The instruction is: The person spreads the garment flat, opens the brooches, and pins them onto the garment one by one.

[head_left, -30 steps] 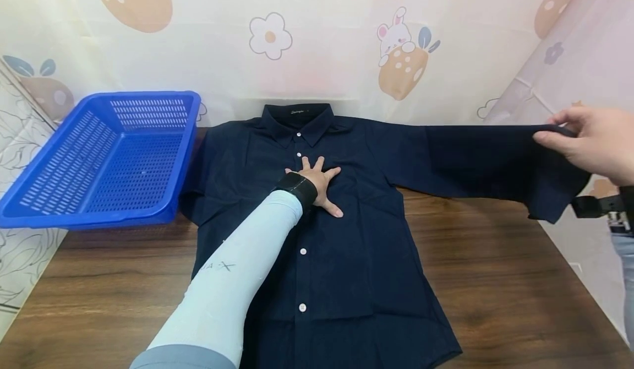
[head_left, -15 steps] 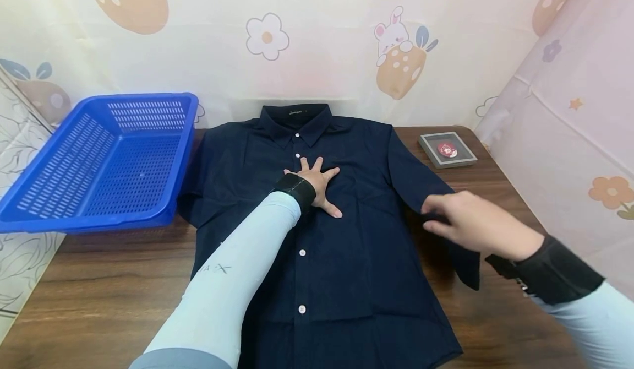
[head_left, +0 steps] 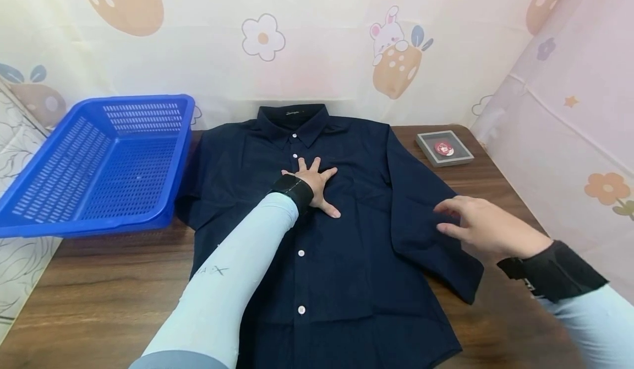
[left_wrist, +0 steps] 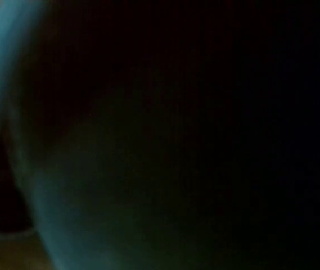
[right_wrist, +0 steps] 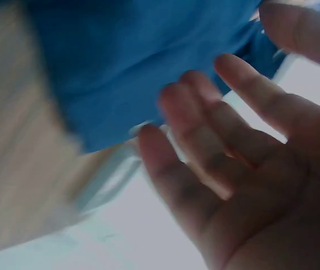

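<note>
Shirt (head_left: 342, 259) might ruck if the left hand (head_left: 313, 185), fingers spread on it, slips; the right hand (head_left: 484, 223), loosely curved, holds nothing.

Pale hanging cloth (head_left: 327, 33) across 12 o'clock, faint creases. White flower print (head_left: 263, 37) at 11, rabbit print (head_left: 388, 33) at 1. Pinkish side cloth (head_left: 559, 132) slanting off at 3, orange flower print (head_left: 606, 188) on it. White panel (head_left: 20, 272), dark leafy line pattern, at 9. Dark brown wood-grain tabletop (head_left: 94, 286) bare at 8. Light bright, yellower toward 10.
</note>
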Action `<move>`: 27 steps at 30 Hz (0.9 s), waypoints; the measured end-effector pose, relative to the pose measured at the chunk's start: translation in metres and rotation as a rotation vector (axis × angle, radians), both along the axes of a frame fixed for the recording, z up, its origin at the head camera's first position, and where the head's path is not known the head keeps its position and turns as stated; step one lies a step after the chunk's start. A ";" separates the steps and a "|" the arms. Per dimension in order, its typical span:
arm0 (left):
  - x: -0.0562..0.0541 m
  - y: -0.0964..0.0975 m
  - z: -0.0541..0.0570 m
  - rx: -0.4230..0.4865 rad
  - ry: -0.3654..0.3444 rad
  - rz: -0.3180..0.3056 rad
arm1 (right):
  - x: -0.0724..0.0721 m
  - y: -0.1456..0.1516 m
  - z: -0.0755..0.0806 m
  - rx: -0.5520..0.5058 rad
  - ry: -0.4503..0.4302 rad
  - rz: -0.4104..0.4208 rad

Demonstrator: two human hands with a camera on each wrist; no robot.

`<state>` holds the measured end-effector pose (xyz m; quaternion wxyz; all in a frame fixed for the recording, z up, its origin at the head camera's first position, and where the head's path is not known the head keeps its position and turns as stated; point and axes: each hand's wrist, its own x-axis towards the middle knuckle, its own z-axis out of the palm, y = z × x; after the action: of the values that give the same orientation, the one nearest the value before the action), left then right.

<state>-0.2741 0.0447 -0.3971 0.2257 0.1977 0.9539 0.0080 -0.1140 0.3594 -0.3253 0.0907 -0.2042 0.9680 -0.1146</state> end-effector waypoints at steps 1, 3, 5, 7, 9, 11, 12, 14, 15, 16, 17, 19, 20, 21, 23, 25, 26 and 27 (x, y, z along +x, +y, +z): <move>0.000 0.000 0.000 -0.001 -0.002 0.000 | -0.002 0.008 -0.003 0.000 -0.048 -0.020; 0.000 -0.001 0.000 -0.005 -0.002 0.000 | -0.004 0.019 -0.010 -0.017 -0.165 -0.045; -0.001 -0.002 0.000 -0.007 -0.007 0.001 | -0.003 0.024 -0.018 -0.043 -0.266 -0.046; -0.001 -0.002 0.001 -0.007 -0.011 0.004 | -0.001 0.024 -0.024 -0.092 -0.364 -0.034; -0.001 -0.002 0.001 -0.008 -0.013 0.005 | 0.001 0.021 -0.028 -0.133 -0.434 -0.023; 0.000 -0.002 0.001 -0.009 -0.013 0.006 | 0.003 0.019 -0.030 -0.164 -0.485 -0.003; 0.000 -0.002 0.001 -0.011 -0.012 0.007 | 0.004 0.017 -0.029 -0.164 -0.499 -0.009; 0.000 -0.002 0.002 -0.011 -0.012 0.009 | 0.004 0.019 -0.026 -0.132 -0.470 -0.004; 0.000 -0.001 0.002 -0.011 -0.011 0.009 | 0.004 0.021 -0.023 -0.110 -0.426 0.007; 0.000 -0.001 0.002 -0.010 -0.011 0.008 | 0.004 0.025 -0.019 -0.091 -0.365 0.013; 0.000 -0.001 0.002 -0.010 -0.011 0.007 | 0.003 0.030 -0.015 -0.071 -0.286 0.011; 0.001 -0.001 0.002 -0.008 -0.012 0.006 | 0.001 0.042 -0.002 -0.036 -0.085 0.006; 0.001 -0.001 0.002 -0.009 -0.011 0.005 | 0.000 0.049 0.006 -0.026 0.042 0.000; 0.001 -0.001 0.003 -0.010 -0.012 0.005 | 0.000 0.055 0.015 -0.014 0.157 -0.035; 0.002 -0.001 0.003 -0.010 -0.012 0.007 | 0.000 0.065 0.035 -0.011 0.362 -0.144; 0.003 -0.001 0.005 -0.008 -0.011 0.006 | 0.000 0.070 0.054 -0.119 0.520 -0.260; 0.004 -0.001 0.006 -0.007 -0.010 0.006 | 0.001 0.071 0.063 -0.188 0.586 -0.314; 0.004 -0.001 0.006 -0.007 -0.009 0.005 | 0.001 0.070 0.070 -0.253 0.648 -0.356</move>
<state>-0.2696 0.0437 -0.3910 0.2306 0.1947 0.9534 0.0062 -0.1126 0.4299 -0.2552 -0.2669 -0.0683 0.9449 -0.1767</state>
